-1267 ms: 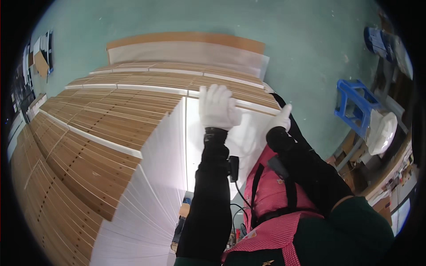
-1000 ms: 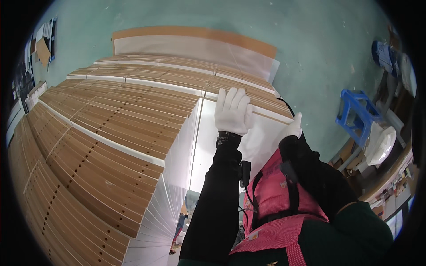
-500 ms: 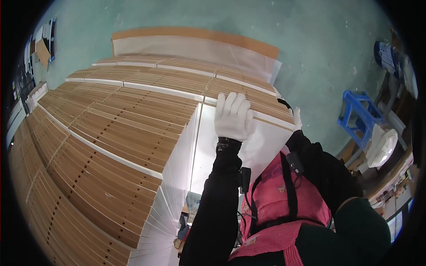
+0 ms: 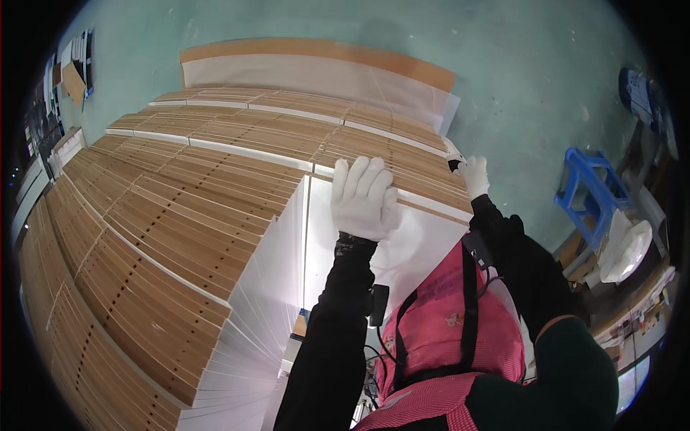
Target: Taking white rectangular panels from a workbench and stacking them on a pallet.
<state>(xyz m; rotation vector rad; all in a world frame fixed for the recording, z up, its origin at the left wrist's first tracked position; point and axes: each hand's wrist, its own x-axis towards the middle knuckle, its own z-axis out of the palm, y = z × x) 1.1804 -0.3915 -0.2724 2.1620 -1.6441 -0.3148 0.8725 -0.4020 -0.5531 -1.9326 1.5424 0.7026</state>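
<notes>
Wood-brown boards with white edges stand on edge in packed rows, many with dotted holes. My left hand (image 4: 364, 199), in a white glove, lies with its fingers stretched over the top edge of the nearest white-faced board (image 4: 424, 241). Beyond it is the front stack of boards (image 4: 402, 161). At that stack's right end is my right hand (image 4: 475, 177), also gloved in white, its fingers bent and partly hidden. Against those fingers is a small black and white thing (image 4: 454, 164), whose kind I cannot make out.
A large brown-edged sheet with a pale translucent face (image 4: 316, 68) leans behind the rows. To the right on the green floor (image 4: 517, 86) stands a blue plastic stool (image 4: 593, 190), with a white plastic bag (image 4: 625, 248) by it. More board rows (image 4: 144, 287) fill the left.
My left hand has slid slightly left and nearer along the board edge. My right hand has come up higher beside the stack's end, showing more of the glove. The view has shifted a little.
</notes>
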